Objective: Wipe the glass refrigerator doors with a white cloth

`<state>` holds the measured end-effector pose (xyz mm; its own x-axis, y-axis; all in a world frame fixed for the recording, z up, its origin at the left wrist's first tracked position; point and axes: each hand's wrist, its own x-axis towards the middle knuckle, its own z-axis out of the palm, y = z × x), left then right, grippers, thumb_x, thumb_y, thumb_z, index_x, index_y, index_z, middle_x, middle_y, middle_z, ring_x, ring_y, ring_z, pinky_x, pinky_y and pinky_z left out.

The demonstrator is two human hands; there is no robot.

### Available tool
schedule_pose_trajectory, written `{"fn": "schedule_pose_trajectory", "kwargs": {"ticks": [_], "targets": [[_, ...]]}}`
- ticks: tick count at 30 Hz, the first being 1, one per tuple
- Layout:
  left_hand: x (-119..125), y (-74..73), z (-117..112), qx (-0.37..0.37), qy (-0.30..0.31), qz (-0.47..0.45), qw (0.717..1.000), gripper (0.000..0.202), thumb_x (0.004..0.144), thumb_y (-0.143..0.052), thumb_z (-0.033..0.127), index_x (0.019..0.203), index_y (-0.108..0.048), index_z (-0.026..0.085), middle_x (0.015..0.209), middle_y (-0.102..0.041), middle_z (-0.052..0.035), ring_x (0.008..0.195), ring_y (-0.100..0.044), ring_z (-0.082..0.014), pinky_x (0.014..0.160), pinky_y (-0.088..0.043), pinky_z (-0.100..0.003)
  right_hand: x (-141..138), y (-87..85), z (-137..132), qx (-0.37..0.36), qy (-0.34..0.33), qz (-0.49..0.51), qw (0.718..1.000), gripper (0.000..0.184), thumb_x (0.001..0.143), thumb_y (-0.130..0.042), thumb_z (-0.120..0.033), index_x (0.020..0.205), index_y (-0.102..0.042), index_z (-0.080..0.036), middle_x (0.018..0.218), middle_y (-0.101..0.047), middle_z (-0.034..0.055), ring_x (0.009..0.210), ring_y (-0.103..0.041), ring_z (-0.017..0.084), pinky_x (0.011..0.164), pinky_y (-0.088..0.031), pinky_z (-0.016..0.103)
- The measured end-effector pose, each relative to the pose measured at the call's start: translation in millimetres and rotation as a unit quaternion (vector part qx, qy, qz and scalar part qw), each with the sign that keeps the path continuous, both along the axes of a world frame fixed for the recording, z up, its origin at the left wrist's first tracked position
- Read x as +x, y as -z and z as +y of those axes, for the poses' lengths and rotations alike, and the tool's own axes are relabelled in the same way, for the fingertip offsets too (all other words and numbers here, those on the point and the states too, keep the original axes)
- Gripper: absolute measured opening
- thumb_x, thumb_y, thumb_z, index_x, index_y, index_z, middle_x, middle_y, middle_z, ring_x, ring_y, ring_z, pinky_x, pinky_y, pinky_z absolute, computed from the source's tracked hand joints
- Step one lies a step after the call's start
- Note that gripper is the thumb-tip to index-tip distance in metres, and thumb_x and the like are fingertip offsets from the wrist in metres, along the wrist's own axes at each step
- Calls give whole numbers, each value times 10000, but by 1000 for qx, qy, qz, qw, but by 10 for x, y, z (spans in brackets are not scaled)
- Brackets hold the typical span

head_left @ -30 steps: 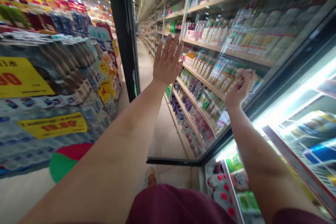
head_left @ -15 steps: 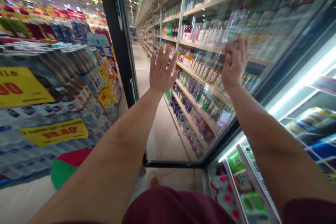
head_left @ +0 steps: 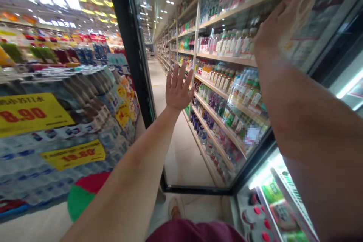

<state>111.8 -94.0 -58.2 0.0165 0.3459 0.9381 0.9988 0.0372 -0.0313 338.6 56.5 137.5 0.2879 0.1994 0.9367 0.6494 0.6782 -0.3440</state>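
A black-framed glass door (head_left: 198, 190) of a drinks fridge stands swung open in front of me. My left hand (head_left: 179, 90) lies against its glass, palm forward and fingers spread. Higher up on the right, my right hand (head_left: 285, 17) is at the same pane, its fingers bent and smeared by motion. Something pale shows beside those fingers, and I cannot tell whether it is a held thing or a reflection. Low on the pane, a blurred whitish patch (head_left: 252, 134) shows.
Through the glass, long shelves (head_left: 227, 58) of bottles line an aisle. Wrapped water packs (head_left: 25, 166) with yellow price signs (head_left: 31, 113) are stacked at left, near a red and green round thing (head_left: 81, 198). Lit fridge racks hold red-capped bottles (head_left: 256, 210) and green packs (head_left: 272, 191).
My right hand has moved up and to the right across the glass. My left hand stays spread on the pane. The view has tilted slightly upward.
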Motion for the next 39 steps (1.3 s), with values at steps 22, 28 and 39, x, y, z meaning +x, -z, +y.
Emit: {"fn": "schedule_pose_trajectory", "kwargs": {"ticks": [22,28,39], "targets": [[-70,-1208,254,107,31,-23,994,708,970,-332,570,1616,-295,282,1652,-263,138,1502,270,-25,1274,186,-412,-138,333,141,254,-64,-359,896,529,1017,-318,-270,1516,-452,-380,1602,-431,-73,1519,-327,197,1214,-355,486],[-5,-1215,181,75,10,-56,996,654,1011,-294,532,1613,-306,276,1677,-116,166,1532,209,-49,1292,146,-424,-222,278,342,175,-31,-21,984,592,1038,-135,-301,1585,-359,-329,1594,-433,39,1517,-320,275,1225,-291,603],[7,-1201,198,85,-48,-44,994,641,1013,-343,475,1618,-291,271,1690,-104,148,1544,196,-82,1298,85,-466,-168,-336,-217,-14,-29,-18,999,594,967,-265,-111,1521,-467,-182,1621,-403,40,1534,-311,223,1254,-287,510]]}}
